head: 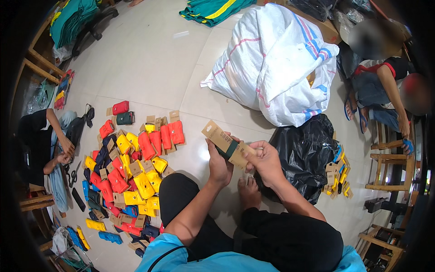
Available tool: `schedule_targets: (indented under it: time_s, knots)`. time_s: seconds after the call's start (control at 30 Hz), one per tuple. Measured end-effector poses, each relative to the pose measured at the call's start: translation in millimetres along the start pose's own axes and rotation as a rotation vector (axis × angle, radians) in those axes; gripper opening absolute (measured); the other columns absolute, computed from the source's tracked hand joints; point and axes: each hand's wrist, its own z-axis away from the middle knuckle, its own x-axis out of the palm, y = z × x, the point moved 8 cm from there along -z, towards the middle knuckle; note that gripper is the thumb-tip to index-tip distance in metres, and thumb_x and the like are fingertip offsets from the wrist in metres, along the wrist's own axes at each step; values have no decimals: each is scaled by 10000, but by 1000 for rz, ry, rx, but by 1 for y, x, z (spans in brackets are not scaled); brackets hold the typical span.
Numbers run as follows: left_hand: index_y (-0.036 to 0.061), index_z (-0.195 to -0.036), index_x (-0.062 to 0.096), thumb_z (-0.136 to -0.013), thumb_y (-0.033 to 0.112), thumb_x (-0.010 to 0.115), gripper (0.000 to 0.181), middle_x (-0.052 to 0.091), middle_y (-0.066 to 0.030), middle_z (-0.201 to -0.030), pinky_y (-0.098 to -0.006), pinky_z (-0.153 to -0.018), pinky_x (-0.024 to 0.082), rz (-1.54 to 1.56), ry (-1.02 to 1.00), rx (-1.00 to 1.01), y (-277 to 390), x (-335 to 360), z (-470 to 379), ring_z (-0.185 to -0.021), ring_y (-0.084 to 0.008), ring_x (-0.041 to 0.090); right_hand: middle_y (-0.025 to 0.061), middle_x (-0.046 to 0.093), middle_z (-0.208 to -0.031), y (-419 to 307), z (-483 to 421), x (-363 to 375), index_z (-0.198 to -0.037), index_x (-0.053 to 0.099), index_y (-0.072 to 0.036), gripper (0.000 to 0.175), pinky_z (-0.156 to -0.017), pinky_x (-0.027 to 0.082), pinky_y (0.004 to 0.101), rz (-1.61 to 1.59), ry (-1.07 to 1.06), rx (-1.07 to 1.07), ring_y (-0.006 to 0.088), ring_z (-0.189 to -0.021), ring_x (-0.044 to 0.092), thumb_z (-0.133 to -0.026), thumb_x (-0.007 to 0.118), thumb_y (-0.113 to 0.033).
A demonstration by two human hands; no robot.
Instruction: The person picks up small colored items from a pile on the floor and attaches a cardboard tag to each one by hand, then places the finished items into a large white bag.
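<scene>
Above the tiled floor, both my hands hold one folded dark green pouch (232, 149) with a brown card sleeve (217, 135) around it. My left hand (219, 166) grips its left side, fingers partly hidden behind the card. The thumb and fingers of my right hand (268, 163) pinch the card's lower right end. Printed lettering shows on the card. To the left lies a heap of folded, snapped pouches, among them a yellow pouch (144, 185) and a red pouch (117, 179). Many carry similar brown cards. Beside my right forearm sits a black plastic bag (299, 149).
A big white woven sack (244, 61) stands ahead. Carded yellow and blue pouches (340, 173) lie beyond the black bag. Scissors (73, 177) and a dark phone-like slab (78, 200) are near a seated person (37, 146) at left. More people sit at right by a wooden stool (387, 186).
</scene>
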Motion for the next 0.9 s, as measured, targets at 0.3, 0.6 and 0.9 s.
schedule_targets:
  time_s: [0.3,0.6,0.9]
  knots:
    - [77,-1241,493,-1120,415,262,427,641,-132,-1131,-461,-1055,519,-14,-83,18,1,8,4,-1209,-322,635,88,699,-842,15,-3,-12,-1104,613,7,155,-671,631,308,-194,21,108,158,-692,723,-1017,691,-95]
    - [72,-1368,445,-1128,537,247,559,612,-124,-1174,-447,-1075,480,-145,-59,68,-2,-17,-1,-1186,-298,603,108,686,-1032,26,-13,-1,-1261,577,22,346,-742,557,315,271,85,-176,164,-871,671,-1006,711,-172]
    - [65,-1445,348,-1085,611,377,654,532,-84,-1116,-426,-1087,452,-339,-189,184,-1,1,6,-1123,-233,562,81,690,-1049,27,-17,-38,-1175,649,-10,253,-804,536,308,404,140,-323,155,-910,656,-963,728,-124]
